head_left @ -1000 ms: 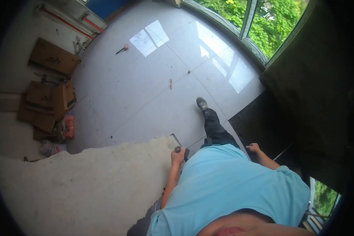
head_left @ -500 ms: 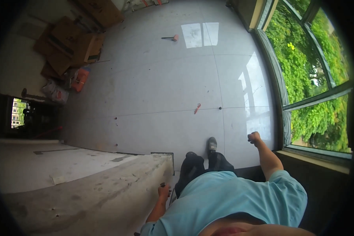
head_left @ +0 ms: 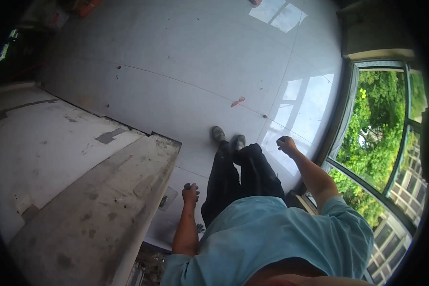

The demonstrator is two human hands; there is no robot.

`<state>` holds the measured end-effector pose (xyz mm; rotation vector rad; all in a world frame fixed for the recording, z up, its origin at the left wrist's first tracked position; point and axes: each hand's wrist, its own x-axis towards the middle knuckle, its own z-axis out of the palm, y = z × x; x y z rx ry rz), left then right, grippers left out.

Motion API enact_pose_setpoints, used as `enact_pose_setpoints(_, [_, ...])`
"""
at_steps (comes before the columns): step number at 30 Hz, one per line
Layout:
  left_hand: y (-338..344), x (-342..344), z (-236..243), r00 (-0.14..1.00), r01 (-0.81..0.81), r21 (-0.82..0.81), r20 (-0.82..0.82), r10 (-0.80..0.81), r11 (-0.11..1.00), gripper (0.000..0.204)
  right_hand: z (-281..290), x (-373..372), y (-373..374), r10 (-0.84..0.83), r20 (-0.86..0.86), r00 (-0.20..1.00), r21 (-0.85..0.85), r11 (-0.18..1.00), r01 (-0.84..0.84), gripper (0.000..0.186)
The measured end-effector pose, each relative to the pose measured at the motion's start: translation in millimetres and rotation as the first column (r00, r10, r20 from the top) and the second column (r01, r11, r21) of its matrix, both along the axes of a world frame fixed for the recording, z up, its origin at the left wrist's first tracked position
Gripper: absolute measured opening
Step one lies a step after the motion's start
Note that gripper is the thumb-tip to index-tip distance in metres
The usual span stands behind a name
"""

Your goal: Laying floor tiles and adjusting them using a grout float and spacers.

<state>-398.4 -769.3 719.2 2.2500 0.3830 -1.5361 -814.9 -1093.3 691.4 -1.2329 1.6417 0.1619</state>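
Note:
My left hand [head_left: 190, 194] is closed around a small dark object beside the edge of a rough grey wall top; its exact kind is unclear. My right hand [head_left: 286, 145] is curled closed above the tiled floor near the window; whatever its fingers hold, if anything, is hidden. Ahead of my shoes, a small orange-red tool [head_left: 238, 101] lies by a tile joint. A small dark knob-like piece [head_left: 265, 116] sits on the same joint, to its right. Other small reddish-brown pieces [head_left: 119, 67] lie farther left.
The rough grey wall top [head_left: 105, 209] fills the lower left. A framed window [head_left: 352, 178] runs along my right. Shiny light-grey tiles [head_left: 176, 57] cover the floor ahead. Rubble [head_left: 150, 267] lies low beside the wall, and a flat greyish piece [head_left: 168, 198] near my left hand.
My view has turned and moved forward, so the wall edge is closer and the cardboard boxes have left the picture. My feet have stepped; both hands remain closed.

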Motion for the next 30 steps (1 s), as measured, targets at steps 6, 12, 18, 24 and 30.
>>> enact_pose_setpoints(6, [17, -47, -51, 0.996, 0.091, -0.051, 0.030, -0.090, 0.995, 0.027, -229, 37, -49, 0.381, -0.290, 0.878, 0.097, 0.924, -0.369, 0.034])
enact_pose_setpoints(12, [87, -137, -143, 0.981, -0.131, 0.249, -0.104, 0.161, 0.960, 0.026, -487, 105, -150, 0.212, -0.477, 0.853, 0.057, 0.976, -0.211, 0.042])
enact_pose_setpoints(18, [140, -192, -167, 0.899, -0.206, 0.573, -0.209, 0.385, 0.793, 0.013, -616, 203, -135, -0.064, -0.457, 0.887, 0.214, 0.960, 0.180, 0.052])
enact_pose_setpoints(24, [102, -265, -123, 0.747, -0.431, 0.590, -0.192, 0.637, 0.683, 0.009, -583, 131, -147, -0.053, -0.384, 0.922, 0.018, 0.998, 0.065, 0.024])
enact_pose_setpoints(30, [86, -225, -61, 0.743, -0.575, 0.379, -0.129, 0.657, 0.725, 0.029, -337, 200, -83, 0.753, -0.211, 0.624, 0.103, 0.652, -0.751, 0.027])
